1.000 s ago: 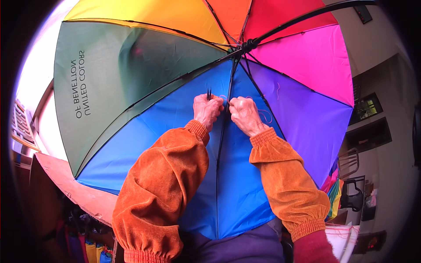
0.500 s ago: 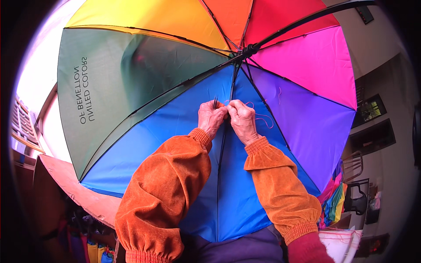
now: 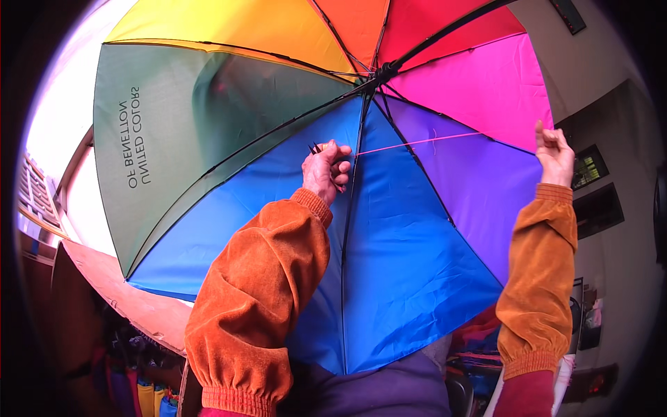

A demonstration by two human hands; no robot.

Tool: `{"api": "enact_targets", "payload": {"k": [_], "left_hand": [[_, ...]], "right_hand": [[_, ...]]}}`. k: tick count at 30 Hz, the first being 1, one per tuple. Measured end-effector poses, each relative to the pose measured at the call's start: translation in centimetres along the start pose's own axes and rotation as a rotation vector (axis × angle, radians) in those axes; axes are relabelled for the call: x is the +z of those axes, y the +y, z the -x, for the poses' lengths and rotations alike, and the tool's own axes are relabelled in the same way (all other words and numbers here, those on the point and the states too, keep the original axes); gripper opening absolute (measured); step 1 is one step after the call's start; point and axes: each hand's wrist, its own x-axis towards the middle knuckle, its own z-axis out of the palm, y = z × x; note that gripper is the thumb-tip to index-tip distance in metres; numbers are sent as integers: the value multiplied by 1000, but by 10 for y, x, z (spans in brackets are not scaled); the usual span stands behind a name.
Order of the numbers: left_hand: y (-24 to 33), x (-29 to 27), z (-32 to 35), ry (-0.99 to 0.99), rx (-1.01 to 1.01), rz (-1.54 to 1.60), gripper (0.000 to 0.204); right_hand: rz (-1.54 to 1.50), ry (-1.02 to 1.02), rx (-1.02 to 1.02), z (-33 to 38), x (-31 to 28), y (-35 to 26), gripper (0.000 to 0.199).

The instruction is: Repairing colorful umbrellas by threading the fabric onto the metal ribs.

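An open umbrella (image 3: 403, 278) with panels in several colours spreads before me, its inner side and black ribs facing me. At a rib (image 3: 352, 187) between blue panels, my left hand (image 3: 325, 171) is closed, with the dark pointed tips of a small tool (image 3: 315, 148) sticking out above it; its kind is hidden. A pink thread (image 3: 424, 141) runs taut from that rib across the purple and pink panels to my right hand (image 3: 556, 158). That hand, raised at the right edge of the canopy, pinches the thread's end; whether a needle is there is too small to tell.
The umbrella's black shaft (image 3: 445, 36) rises from the hub toward the upper right. A reddish-brown board or tabletop (image 3: 132, 302) lies under the left side. Folded colourful cloth (image 3: 149, 397) sits at lower left. A wall (image 3: 618, 292) with dark frames stands on the right.
My right hand has moved from beside the left one far out to the right, drawing the loose pink thread straight. The left hand has stayed near the rib and turned slightly.
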Motion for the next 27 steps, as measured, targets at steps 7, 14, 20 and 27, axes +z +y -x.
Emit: {"api": "enact_targets", "payload": {"k": [7, 14, 20, 27], "left_hand": [[4, 9, 0, 96, 154, -448, 14], [-8, -3, -6, 81, 651, -1310, 11], [-19, -3, -5, 136, 846, -1378, 10], [-22, 8, 1, 173, 985, -1340, 14]], "right_hand": [[131, 197, -13, 22, -12, -28, 22], [245, 137, -20, 33, -20, -58, 23], [428, 125, 23, 59, 26, -48, 26], [448, -135, -40, 35, 0, -157, 26]]}}
